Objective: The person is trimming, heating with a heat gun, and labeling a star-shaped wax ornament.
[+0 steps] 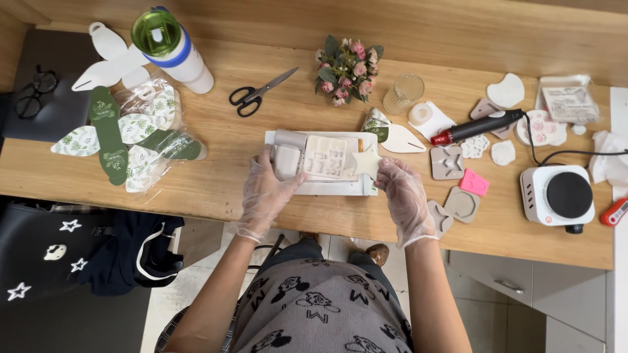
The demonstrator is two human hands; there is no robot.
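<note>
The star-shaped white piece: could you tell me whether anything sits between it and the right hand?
Nothing visible does. The right hand already touches the white star piece with its gloved fingers, above the pale mould tray that the left hand steadies.

Bare wood (216,189) left of tray (327,189); moulds (461,204) crowd right side.

I see a pale, cream star-shaped piece (366,163) pinched at my right hand's (404,196) fingertips, lying flat — just off a whitish mould slab (325,157) with small recessed shapes. That slab sits on a white tray (327,187) between my fingers; my left hand's (267,193) fingertips touch its left block.
</note>
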